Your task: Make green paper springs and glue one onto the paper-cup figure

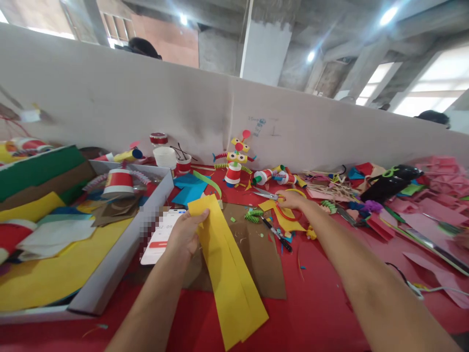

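My left hand (185,231) pinches the top end of yellow paper (227,274), thumb on top. The paper hangs as two long overlapping strips over a brown cardboard sheet (264,254). Farther off to the right, my right hand (291,199) is closed at the handles of a pair of scissors (269,194), whose blades point left. Some of its fingers are hidden. Yellow paper scraps (287,222) lie just below it. A black marker (276,234) and a coiled green paper strip (253,215) rest on the cardboard. Beside my left hand lies a phone (161,239).
A white-walled box (120,249) with coloured paper stands at the left. Paper-cup figures (233,173) and white cups (164,157) line the partition (183,102). Toward the right are a black bottle (392,183), a paper knife (346,216) and pink paper pieces (439,181).
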{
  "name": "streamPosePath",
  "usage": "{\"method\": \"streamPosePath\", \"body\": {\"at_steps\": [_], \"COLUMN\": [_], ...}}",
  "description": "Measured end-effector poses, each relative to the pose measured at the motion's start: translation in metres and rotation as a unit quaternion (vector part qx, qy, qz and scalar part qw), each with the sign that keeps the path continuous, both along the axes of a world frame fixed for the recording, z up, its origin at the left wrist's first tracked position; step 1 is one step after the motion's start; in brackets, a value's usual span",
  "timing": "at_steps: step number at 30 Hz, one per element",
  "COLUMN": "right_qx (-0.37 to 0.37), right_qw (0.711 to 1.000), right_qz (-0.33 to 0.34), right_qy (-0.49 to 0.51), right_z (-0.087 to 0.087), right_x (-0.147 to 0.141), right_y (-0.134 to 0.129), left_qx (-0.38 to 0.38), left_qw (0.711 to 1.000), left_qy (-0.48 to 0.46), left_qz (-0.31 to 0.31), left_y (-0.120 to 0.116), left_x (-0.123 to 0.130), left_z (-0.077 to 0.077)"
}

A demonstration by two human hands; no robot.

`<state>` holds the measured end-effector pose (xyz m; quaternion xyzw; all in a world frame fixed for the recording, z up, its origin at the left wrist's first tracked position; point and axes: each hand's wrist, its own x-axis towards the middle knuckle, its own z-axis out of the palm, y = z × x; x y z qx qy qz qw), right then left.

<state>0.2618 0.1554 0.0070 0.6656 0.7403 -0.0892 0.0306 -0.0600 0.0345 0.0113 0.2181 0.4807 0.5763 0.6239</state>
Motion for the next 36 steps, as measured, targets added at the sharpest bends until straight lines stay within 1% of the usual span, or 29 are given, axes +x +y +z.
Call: {"method": "streamPosePath", "body": {"at_steps": [3,6,8,9,11,12,13,14,15,17,19,21,22,24,25,26,27,29,31,32,34,36], "right_qx": [0.013,0.045,0.068,0.071,0.051,0.004,-0.049,-0.077,-0.091,-0.122,-0.167,-0.203,-0.211,-0.211,-0.204,-0.195,-0.183,-0.147,-0.102,-0.077,-0.027,0.014], "right_qw": [1.000,0.999,0.997,0.995,0.986,0.962,0.931,0.907,0.896,0.880,0.859,0.837,0.835,0.849,0.867,0.878,0.886,0.900,0.913,0.918,0.924,0.923], "right_qz": [-0.004,-0.011,0.003,0.018,0.070,0.091,0.112,0.127,0.130,0.098,0.034,-0.013,-0.022,-0.017,-0.012,-0.009,-0.007,-0.004,-0.002,0.000,0.013,0.041], "right_qy": [-0.001,0.016,0.046,0.073,0.145,0.259,0.342,0.393,0.414,0.448,0.482,0.508,0.508,0.485,0.454,0.437,0.427,0.411,0.395,0.388,0.382,0.383], "right_z": [0.000,0.005,0.007,0.007,0.003,0.000,-0.003,-0.005,-0.007,-0.005,0.000,0.007,0.009,0.012,0.012,0.012,0.012,0.014,0.018,0.020,0.025,0.030], "right_x": [-0.001,-0.016,-0.038,-0.052,-0.083,-0.097,-0.109,-0.120,-0.127,-0.137,-0.141,-0.146,-0.150,-0.164,-0.172,-0.182,-0.193,-0.215,-0.234,-0.242,-0.253,-0.256], "right_y": [-0.001,-0.012,-0.030,-0.043,-0.076,-0.093,-0.110,-0.124,-0.136,-0.146,-0.141,-0.122,-0.110,-0.080,-0.064,-0.047,-0.031,-0.002,0.020,0.027,0.029,0.015], "left_qx": [0.006,0.019,0.021,0.020,0.020,0.022,0.028,0.033,0.035,0.036,0.034,0.055,0.075,0.119,0.135,0.144,0.149,0.154,0.148,0.139,0.108,0.085], "left_qw": [1.000,1.000,0.999,0.999,0.999,0.998,0.998,0.998,0.998,0.997,0.991,0.977,0.969,0.952,0.944,0.938,0.936,0.940,0.949,0.953,0.960,0.966], "left_qy": [-0.003,-0.021,-0.032,-0.037,-0.046,-0.049,-0.051,-0.051,-0.047,-0.020,0.028,0.069,0.076,0.069,0.059,0.046,0.031,0.000,-0.024,-0.032,-0.040,-0.043], "left_qz": [-0.014,-0.010,0.006,0.013,0.013,0.010,0.012,0.017,0.028,0.069,0.128,0.192,0.222,0.275,0.296,0.311,0.319,0.305,0.276,0.266,0.255,0.239], "left_y": [0.000,0.001,0.003,0.003,0.004,0.004,0.004,0.004,0.004,0.004,0.005,0.006,0.006,0.006,0.006,0.006,0.005,0.004,0.004,0.004,0.004,0.005], "left_x": [-0.001,0.000,0.001,0.002,0.003,0.003,0.003,0.003,0.002,-0.001,-0.006,-0.010,-0.012,-0.016,-0.018,-0.019,-0.020,-0.022,-0.023,-0.023,-0.022,-0.020], "left_z": [-0.005,-0.008,-0.009,-0.010,-0.011,-0.012,-0.012,-0.013,-0.014,-0.016,-0.017,-0.017,-0.016,-0.012,-0.009,-0.007,-0.004,-0.001,0.001,0.001,0.001,0.001]}}
